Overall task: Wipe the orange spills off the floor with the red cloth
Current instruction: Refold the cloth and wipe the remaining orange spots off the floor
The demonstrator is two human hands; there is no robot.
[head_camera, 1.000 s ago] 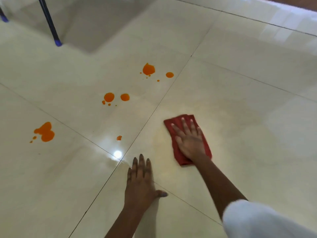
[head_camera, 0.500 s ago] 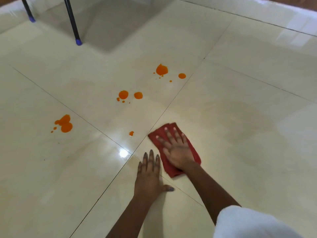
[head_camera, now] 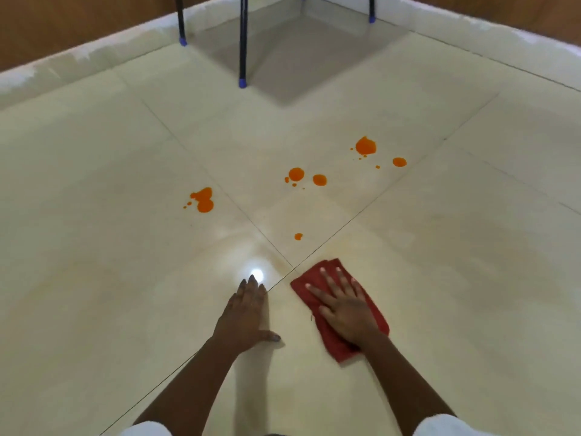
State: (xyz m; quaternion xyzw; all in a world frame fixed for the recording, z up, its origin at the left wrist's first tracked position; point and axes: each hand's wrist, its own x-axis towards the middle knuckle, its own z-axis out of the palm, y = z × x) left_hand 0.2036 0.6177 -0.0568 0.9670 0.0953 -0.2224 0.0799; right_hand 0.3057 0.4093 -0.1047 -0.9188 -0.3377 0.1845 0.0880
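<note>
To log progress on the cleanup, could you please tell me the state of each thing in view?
Red cloth: flat on the floor, under the right hand
Orange spills: not yet wiped, apart from the cloth
Right hand: open, pressing on the cloth
Left hand: open, flat on the bare floor

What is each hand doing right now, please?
Left hand: open, flat on the floor, holding nothing.
Right hand: open, fingers straight, pressing the red cloth to the floor.
</note>
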